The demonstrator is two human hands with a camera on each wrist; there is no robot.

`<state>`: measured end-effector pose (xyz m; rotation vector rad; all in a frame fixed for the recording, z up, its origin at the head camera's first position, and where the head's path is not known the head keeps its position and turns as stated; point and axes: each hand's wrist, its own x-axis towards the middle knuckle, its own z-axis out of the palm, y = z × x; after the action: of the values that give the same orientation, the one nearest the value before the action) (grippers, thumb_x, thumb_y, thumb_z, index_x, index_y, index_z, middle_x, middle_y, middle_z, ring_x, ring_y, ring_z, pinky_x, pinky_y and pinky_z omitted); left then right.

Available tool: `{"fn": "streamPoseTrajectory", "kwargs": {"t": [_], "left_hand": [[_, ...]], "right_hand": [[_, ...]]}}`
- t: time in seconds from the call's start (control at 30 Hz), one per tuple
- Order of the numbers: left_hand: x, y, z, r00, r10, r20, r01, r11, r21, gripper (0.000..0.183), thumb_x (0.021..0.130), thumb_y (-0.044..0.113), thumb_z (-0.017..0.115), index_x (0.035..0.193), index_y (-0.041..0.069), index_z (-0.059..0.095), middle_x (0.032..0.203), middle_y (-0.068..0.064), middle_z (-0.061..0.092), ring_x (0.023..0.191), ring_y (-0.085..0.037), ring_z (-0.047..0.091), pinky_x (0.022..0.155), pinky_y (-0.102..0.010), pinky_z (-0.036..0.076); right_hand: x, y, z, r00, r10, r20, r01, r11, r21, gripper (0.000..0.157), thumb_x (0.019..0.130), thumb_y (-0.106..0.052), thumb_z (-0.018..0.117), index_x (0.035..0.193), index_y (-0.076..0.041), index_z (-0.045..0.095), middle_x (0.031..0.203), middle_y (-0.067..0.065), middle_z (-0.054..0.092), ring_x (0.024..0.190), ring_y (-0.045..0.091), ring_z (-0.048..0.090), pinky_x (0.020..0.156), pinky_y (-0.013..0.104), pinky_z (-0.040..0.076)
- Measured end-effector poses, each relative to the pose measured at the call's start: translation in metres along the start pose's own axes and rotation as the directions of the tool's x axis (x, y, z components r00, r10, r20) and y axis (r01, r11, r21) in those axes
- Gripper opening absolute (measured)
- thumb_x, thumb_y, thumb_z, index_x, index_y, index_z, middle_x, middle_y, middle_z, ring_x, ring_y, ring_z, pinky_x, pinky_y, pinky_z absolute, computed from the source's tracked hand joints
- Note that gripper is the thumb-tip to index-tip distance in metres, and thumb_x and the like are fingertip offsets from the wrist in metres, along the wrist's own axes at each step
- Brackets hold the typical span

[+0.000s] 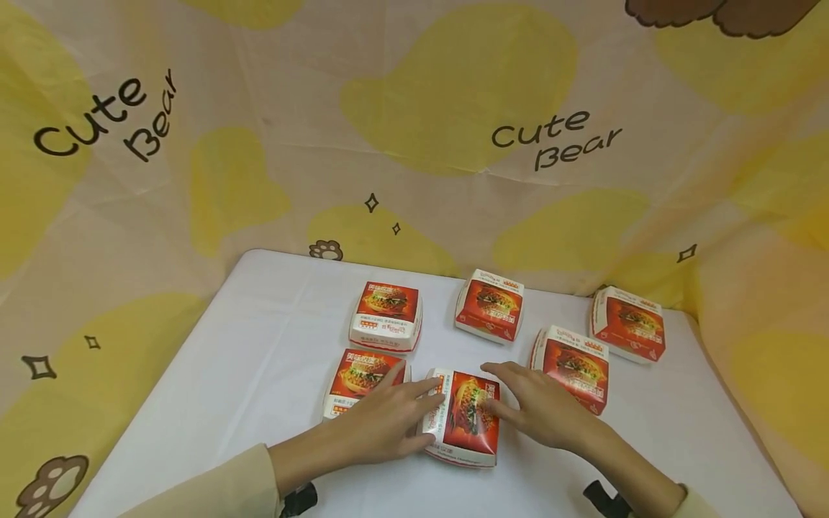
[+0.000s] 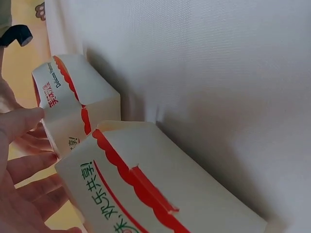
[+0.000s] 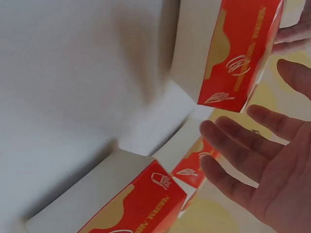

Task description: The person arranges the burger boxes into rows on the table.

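Trainee: State the hand positions and the location of the workpiece.

Technician: The centre box (image 1: 469, 424) rests flat, nearest the person, with its print turned sideways. The left hand (image 1: 382, 424) is spread, its fingertips overlapping the box's left side. The right hand (image 1: 540, 406) is also spread, thumb and index at the opposite side. Neither hand is curled round the box; whether the right fingertips bear on it cannot be told.

Trainee: Identify the likely faults.

Technician: First, slippage: a lift with fingers this loose could drop or twist the box. Second, deformation: excess inward pressure could buckle its thin-looking walls. Third, collision: a leftward shift could strike the near-left box (image 1: 359, 374), which lies just beside it, partly beneath the left hand.

Trainee: List the remaining obstructions.

Technician: The near-right box (image 1: 576, 367) sits close behind the right hand and limits outward travel. Beyond it, just beside, is the far-right box (image 1: 628, 324). The far-middle box (image 1: 490, 306) and far-left box (image 1: 387, 309) stand apart in the back row, obstructing a straight push away. The patterned cloth (image 1: 453, 86) closes off the rear of the white table (image 1: 259, 360).
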<state>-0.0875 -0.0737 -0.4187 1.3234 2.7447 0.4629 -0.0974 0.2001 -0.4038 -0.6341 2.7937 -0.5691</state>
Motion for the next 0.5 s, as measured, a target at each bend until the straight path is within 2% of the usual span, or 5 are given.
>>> {"fn": "streamPoseTrajectory", "kwargs": {"t": [0.17,0.33,0.5], "left_hand": [[0.003,0.0,-0.001,1.0,0.011,-0.005,-0.011,1.0,-0.012,0.051,0.089,0.04,0.073,0.13,0.011,0.065,0.14,-0.009,0.058,0.128,-0.021,0.056,0.112,-0.062,0.027],[0.007,-0.002,-0.005,1.0,-0.001,-0.003,0.0,0.999,-0.048,0.047,0.091,0.036,0.07,0.131,0.013,0.064,0.138,-0.008,0.059,0.128,-0.02,0.056,0.112,-0.061,0.028],[0.013,-0.004,-0.007,1.0,-0.011,-0.026,0.011,1.0,-0.009,0.048,0.091,0.035,0.07,0.134,0.015,0.063,0.14,-0.009,0.058,0.128,-0.022,0.056,0.111,-0.061,0.03]], "right_hand": [[-0.002,-0.002,0.002,1.0,0.009,0.01,-0.009,1.0,-0.021,0.06,0.09,-0.051,0.068,0.138,-0.015,0.059,0.132,0.009,0.064,0.117,0.032,0.063,0.091,0.056,0.052],[-0.001,0.004,0.002,0.999,-0.021,0.043,0.019,0.999,0.039,0.057,0.093,-0.045,0.067,0.139,-0.013,0.057,0.134,0.009,0.062,0.119,0.03,0.061,0.093,0.054,0.052],[0.002,0.007,-0.001,0.996,-0.063,0.069,0.057,0.995,0.08,0.055,0.095,-0.041,0.066,0.14,-0.012,0.055,0.137,0.009,0.059,0.124,0.032,0.057,0.095,0.055,0.05]]}}
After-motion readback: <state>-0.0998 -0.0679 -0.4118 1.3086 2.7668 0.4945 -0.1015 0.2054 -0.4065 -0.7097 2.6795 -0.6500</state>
